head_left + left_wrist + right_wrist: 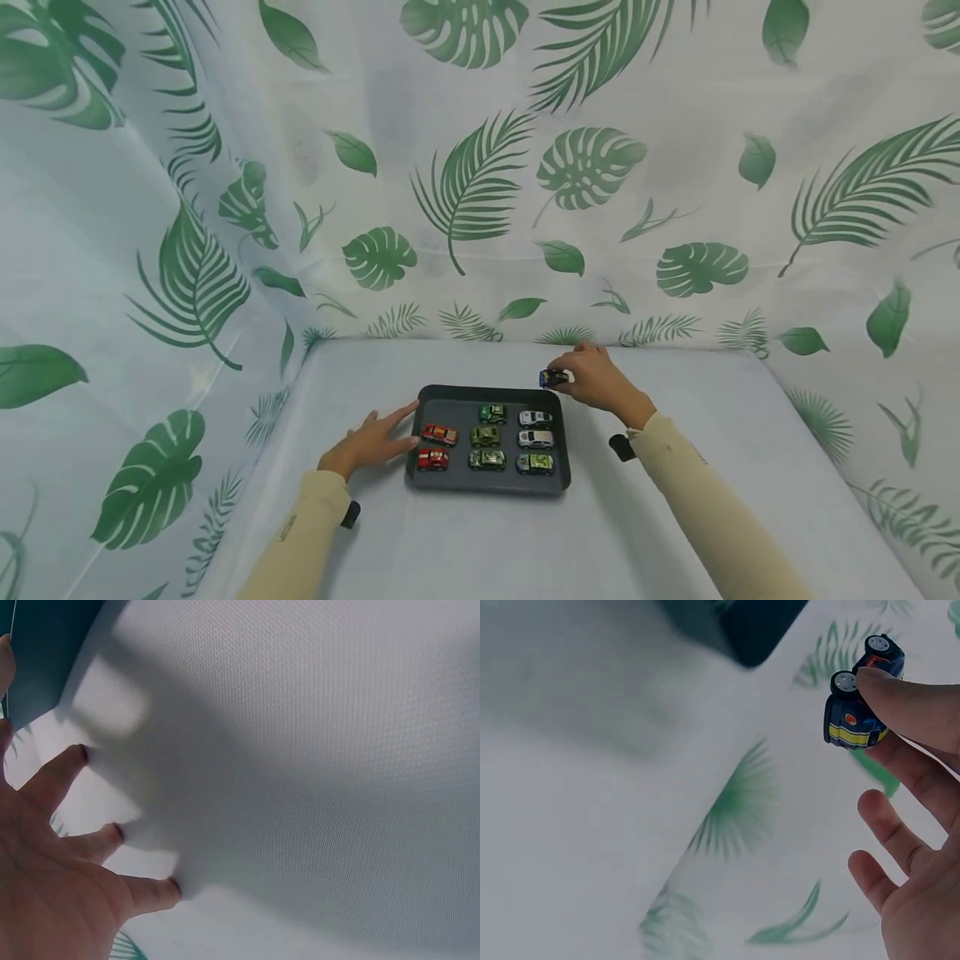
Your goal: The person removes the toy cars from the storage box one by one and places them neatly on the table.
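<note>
My right hand (597, 379) pinches a small dark blue toy car (859, 697) between thumb and fingers, just beyond the far right corner of a dark grey tray (487, 484). Yellow stripes and silver wheels show on that car in the right wrist view. My left hand (372, 442) has its fingers spread, with fingertips at the tray's left edge and others on the tabletop. Inside the tray, two red cars, an orange-red car (439, 433) and a red car (432, 459), stand at the left. Green cars (485, 436) line the middle, and white cars (536, 438) plus a green-and-blue car (536, 464) the right.
A white cloth-covered table (480, 542) lies under the tray. Behind and to the left hang white curtains (480, 308) with green leaf prints, close to the table's far edge. A black wrist device (622, 447) sits below the right cuff.
</note>
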A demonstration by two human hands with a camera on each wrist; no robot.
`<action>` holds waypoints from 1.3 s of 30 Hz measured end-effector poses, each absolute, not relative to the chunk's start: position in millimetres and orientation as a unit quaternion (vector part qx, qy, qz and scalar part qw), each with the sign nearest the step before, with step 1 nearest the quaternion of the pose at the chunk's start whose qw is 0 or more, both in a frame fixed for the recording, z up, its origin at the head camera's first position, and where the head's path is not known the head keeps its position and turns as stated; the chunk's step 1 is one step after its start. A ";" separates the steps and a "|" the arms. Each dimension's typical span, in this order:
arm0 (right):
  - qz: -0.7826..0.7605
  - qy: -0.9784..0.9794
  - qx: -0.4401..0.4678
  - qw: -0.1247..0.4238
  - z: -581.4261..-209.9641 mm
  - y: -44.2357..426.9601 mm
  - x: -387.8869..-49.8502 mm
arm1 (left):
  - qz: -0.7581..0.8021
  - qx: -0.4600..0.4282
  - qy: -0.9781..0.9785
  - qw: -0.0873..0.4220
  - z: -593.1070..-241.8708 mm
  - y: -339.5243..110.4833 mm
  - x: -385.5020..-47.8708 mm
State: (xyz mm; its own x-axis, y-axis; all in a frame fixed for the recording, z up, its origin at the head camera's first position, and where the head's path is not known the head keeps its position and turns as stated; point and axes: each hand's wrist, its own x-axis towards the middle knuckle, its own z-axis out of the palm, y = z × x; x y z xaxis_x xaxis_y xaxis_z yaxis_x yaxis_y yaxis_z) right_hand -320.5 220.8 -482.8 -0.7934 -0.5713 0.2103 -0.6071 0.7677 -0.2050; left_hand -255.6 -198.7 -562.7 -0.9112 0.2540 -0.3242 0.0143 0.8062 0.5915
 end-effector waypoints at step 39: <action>0.115 -0.959 0.258 -0.007 -549.0 268.3 -301.5 | 0.297 0.074 0.932 0.196 -563.4 -198.0 -253.5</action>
State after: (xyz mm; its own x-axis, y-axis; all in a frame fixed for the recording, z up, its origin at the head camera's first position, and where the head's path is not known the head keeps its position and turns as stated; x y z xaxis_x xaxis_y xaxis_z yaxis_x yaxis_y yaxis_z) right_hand -301.5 268.3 -549.0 -0.8663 -0.4974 0.0462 -0.4943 0.8401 -0.2234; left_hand -253.5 -198.0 -563.4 -0.9119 0.2546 -0.3218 0.0216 0.8129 0.5820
